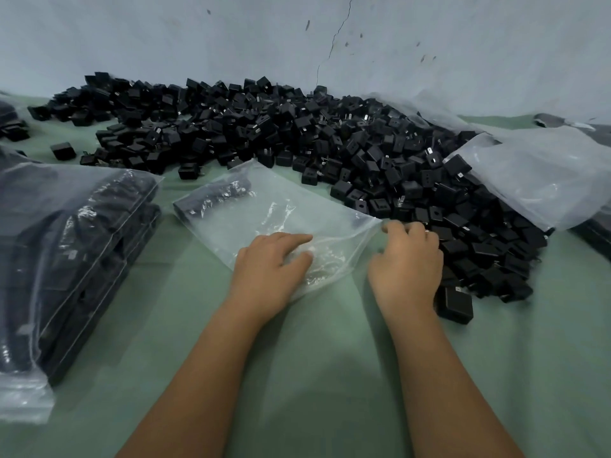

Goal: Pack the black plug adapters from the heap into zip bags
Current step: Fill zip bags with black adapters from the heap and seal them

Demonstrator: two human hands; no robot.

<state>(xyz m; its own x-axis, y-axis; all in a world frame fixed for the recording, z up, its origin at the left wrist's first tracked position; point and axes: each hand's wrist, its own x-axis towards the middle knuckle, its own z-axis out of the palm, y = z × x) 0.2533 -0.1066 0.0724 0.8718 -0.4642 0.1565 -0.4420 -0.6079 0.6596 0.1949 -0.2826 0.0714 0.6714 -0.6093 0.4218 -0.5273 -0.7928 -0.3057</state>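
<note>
A big heap of black plug adapters (330, 140) stretches across the green table from back left to the right. In front of it lies a clear zip bag (264, 206) with a row of adapters at its far end. My left hand (269, 262) holds the bag's near open edge, thumb and fingers pinching the plastic. My right hand (408, 259) sits at the bag's right corner beside the heap, fingers curled at the plastic edge; whether it pinches the bag or an adapter is hidden.
Filled zip bags (66, 259) are stacked at the left. A large clear plastic sack (535, 173) lies over the heap at the right. One loose adapter (454, 304) sits by my right wrist. A pale wall rises behind the green cloth (330, 375).
</note>
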